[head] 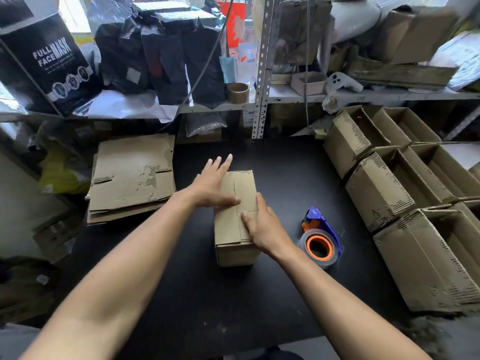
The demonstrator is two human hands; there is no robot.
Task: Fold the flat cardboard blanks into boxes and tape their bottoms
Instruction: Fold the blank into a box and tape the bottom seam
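— Where is the box?
— A folded cardboard box (235,219) stands mid-bench (272,162), flaps closed on top. The left hand (211,184) lies flat on it, fingers straight; the right hand (261,224) presses the flaps, grip loose, holding nothing.

— And around it?
— A tape dispenser (320,236) sits just right of the box. Flat blanks (132,178) are stacked left; finished boxes (405,198) line the right.
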